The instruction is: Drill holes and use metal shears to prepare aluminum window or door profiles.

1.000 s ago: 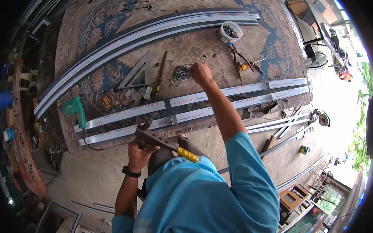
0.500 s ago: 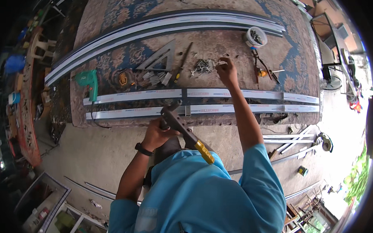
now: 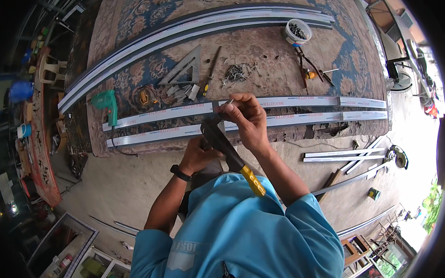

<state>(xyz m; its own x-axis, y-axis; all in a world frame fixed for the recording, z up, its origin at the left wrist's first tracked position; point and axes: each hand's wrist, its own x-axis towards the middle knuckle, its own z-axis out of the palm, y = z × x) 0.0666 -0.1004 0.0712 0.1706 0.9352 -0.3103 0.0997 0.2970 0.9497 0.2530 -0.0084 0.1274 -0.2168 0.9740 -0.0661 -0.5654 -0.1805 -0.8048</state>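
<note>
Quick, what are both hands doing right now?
Left hand: closed, holding a dark, yellow-handled tool.
Right hand: closed, pinching a small metal piece.

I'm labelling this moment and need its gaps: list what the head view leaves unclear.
All in the head view:
Small metal piece: too small to identify, partly covered by the right hand.
Left hand: its grip is partly hidden by the yellow-handled tool.
Loose fasteners: overlapping, too small to count.
Blue object at far left: too blurred to identify.
Green foliage: cut off by the dark rim.
</note>
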